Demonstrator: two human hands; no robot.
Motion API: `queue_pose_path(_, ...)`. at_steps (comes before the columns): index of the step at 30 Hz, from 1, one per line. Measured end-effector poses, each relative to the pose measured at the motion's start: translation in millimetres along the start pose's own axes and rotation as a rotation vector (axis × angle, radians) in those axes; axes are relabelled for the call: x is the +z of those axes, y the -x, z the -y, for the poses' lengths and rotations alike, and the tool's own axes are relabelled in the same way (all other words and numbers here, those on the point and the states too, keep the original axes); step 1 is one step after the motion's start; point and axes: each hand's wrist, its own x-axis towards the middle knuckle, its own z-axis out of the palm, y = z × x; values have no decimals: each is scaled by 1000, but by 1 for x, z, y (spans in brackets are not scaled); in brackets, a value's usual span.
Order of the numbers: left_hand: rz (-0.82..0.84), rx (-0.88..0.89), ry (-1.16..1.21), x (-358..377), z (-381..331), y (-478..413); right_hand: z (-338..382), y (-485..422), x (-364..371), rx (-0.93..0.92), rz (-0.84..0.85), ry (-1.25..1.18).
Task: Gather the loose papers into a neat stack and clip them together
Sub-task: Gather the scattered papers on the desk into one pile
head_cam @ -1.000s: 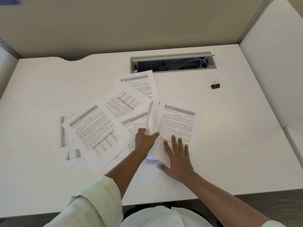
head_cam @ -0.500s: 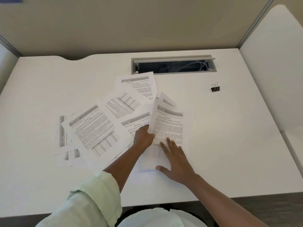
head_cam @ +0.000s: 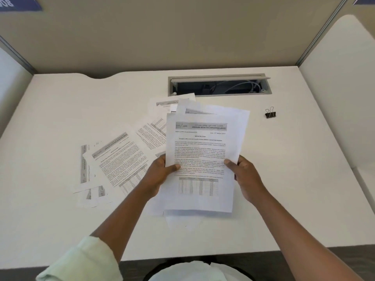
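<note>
Since prev. frame left hand (head_cam: 160, 175) & right hand (head_cam: 245, 179) lifted several sheets (head_cam: 200, 151) off worktop (head_cam: 304, 179), each pinching a side edge. More papers (head_cam: 119, 163) lay loose to their left; clip (head_cam: 270, 113) beyond right hand, unused. Early stage.

A blue sign (head_cam: 20, 4) shows "08", cut off; print on the held sheet (head_cam: 200, 159) is too blurred.
</note>
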Motion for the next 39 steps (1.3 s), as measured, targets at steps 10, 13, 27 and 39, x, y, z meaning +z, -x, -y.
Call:
queue_pose_path(10, -311, 317, 3, -3, -25, 16, 18, 8, 43, -158, -65, -73)
queue_pose_path(13, -348, 394, 29, -6, -28, 20, 22, 9, 47, -221, -71, -90)
queue_pose_path(27, -447, 383, -507, -15, 29, 22, 3, -6, 39, -306, -167, 433)
queue_pose_path(39, -533, 20, -1053, -64, 107, 9, -75, 8, 9, 205, -261, 469)
